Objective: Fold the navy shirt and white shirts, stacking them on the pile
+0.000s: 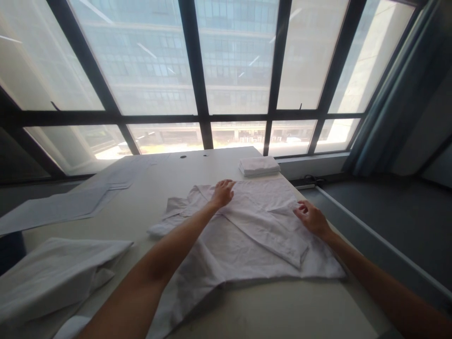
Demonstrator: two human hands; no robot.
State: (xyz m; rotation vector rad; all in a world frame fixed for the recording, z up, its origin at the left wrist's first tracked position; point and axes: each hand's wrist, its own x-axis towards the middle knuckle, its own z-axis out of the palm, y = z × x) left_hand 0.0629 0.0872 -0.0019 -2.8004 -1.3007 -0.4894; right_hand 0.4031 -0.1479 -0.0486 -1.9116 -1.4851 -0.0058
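A white long-sleeved shirt point(247, 245) lies spread on the white table, partly folded, with one sleeve laid slantwise across its body. Wrinkles run over the cloth, and its lower left part reaches toward the near edge behind my forearm. My left hand point(223, 192) rests flat on the far part of the shirt, fingers extended and holding nothing. At the shirt's right edge is my right hand point(312, 218), its fingers loosely bent and apart, touching or just over the cloth. No fabric shows gripped between those fingers.
Beyond the shirt sits a neatly folded white cloth stack point(259, 166). Flat whitish sheets point(70, 202) cover the table's left side, with a crumpled white cloth point(52, 278) nearer. The white table point(282, 310) ends at the right above dark floor. Windows and a curtain point(388, 89) stand behind.
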